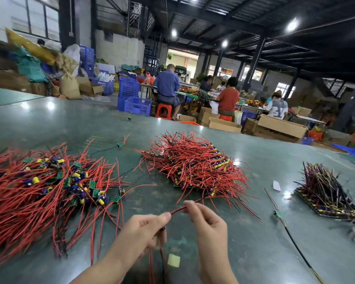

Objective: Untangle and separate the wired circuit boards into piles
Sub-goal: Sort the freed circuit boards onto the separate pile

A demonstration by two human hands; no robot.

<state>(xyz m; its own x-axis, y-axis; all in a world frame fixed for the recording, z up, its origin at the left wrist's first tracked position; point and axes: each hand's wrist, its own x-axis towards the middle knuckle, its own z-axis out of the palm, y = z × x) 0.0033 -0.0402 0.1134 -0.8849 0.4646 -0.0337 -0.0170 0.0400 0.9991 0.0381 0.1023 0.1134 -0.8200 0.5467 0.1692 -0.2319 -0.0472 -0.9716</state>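
red wires [197,160], green table [264,160], blue crates [137,105].

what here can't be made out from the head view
- Board held in the left hand: hidden behind its fingers; only a dark bit shows.
- Tangled pile: cut off by the left edge, so its extent is unknown.
- Dark-wired pile: right end blurred near the frame edge.
- Red wire pinched by the right hand: its lower run is motion-blurred.

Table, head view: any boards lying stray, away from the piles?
Yes. One board lies alone far back on the table, another between the left pile and middle pile, and a dark-wired one near the right pile.
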